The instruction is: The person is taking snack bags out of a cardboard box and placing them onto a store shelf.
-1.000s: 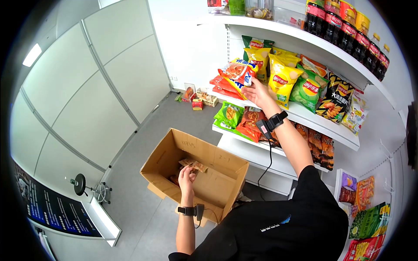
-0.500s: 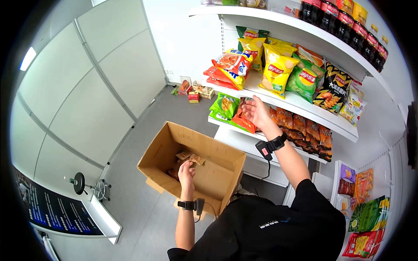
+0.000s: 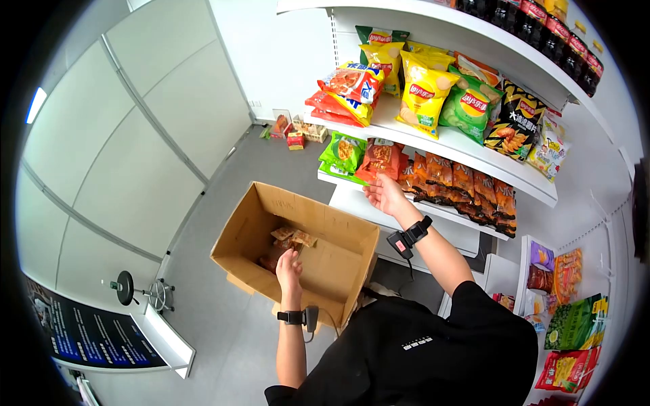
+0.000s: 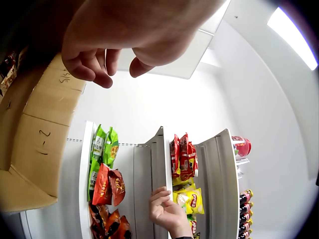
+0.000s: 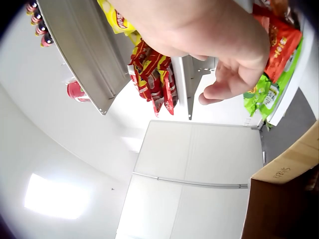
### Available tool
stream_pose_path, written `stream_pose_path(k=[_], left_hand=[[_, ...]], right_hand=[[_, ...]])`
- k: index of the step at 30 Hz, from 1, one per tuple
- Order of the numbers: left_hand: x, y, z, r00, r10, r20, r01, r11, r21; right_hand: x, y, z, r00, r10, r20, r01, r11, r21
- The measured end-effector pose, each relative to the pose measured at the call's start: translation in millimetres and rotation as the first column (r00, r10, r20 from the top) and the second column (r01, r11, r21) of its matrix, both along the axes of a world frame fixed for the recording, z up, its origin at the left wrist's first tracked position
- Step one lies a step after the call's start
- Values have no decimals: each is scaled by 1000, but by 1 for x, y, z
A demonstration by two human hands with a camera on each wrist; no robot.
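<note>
In the head view, my right hand (image 3: pixel 387 196) is just in front of the lower snack shelf, close to a red bag (image 3: pixel 382 160) beside green bags (image 3: pixel 342 153). The right wrist view shows this hand (image 5: pixel 219 59) empty, its fingers loosely bent. My left hand (image 3: pixel 289 271) hangs over the open cardboard box (image 3: pixel 338 228), near small brown packets (image 3: pixel 304 238) inside it. Up close, the left hand (image 4: pixel 127 40) has loosely curled fingers with nothing between them. Red and yellow bags (image 3: pixel 349 84) lie stacked at the left end of the shelf above.
Upright chip bags (image 3: pixel 425 95) stand along the middle shelf, with dark bottles (image 3: pixel 535 24) above. Brown-orange packs (image 3: pixel 464 181) fill the lower shelf's right part. Small boxes (image 3: pixel 296 141) sit on the floor by the wall. A round stool (image 3: pixel 126 287) is at left.
My right hand has come away from the stacked red and yellow bags and moved down to the lower shelf's front. My left hand has stayed over the box. The head view has shifted slightly.
</note>
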State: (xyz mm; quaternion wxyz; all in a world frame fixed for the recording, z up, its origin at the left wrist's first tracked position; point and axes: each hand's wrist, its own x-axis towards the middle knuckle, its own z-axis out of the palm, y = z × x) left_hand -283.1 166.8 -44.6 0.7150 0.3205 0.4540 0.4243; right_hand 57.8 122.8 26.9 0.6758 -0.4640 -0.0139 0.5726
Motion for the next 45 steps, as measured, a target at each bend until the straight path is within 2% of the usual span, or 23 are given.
stream_pose_path(k=[4, 9, 17, 23, 26, 32, 36, 39, 40, 43, 44, 45], left_hand=[[-1, 2, -12, 1000, 13, 12, -12, 999, -49], [-8, 2, -29, 999, 43, 30, -39, 993, -111], [-17, 11, -56, 989, 150, -9, -148, 962, -228], [-14, 14, -70, 978, 199, -58, -207, 932, -299], [-9, 17, -79, 971, 229, -74, -241, 905, -351], [-4, 30, -100, 957, 279, -75, -282, 849, -448], [-3, 42, -121, 941, 333, -59, -313, 791, -525], [-1, 50, -138, 927, 365, -84, -347, 751, -562], [0, 54, -142, 923, 373, -99, -359, 737, -572], [7, 69, -160, 922, 364, -133, -372, 735, -567], [10, 74, -166, 920, 370, -132, -375, 728, -573], [14, 80, -170, 918, 375, -131, -378, 723, -578]], right_hand=[[1, 7, -29, 998, 17, -59, -18, 1000, -22], [2, 20, -57, 994, -50, -95, 40, 994, -97], [-4, 46, -82, 992, -84, -93, 53, 954, -296], [-4, 72, -115, 996, 82, 36, -61, 918, -392], [-1, 92, -139, 988, 136, 80, -88, 895, -438], [-13, 131, -154, 939, 248, 237, -99, 858, -503], [-29, 165, -175, 804, 353, 478, -74, 858, -509], [-53, 188, -193, 576, 362, 733, -40, 908, -417], [-58, 194, -193, 473, 409, 780, -58, 898, -436], [-74, 216, -202, 222, 558, 800, -83, 828, -554], [-79, 223, -208, 115, 559, 821, -70, 829, -555], [-80, 230, -214, 78, 588, 805, -121, 807, -578]])
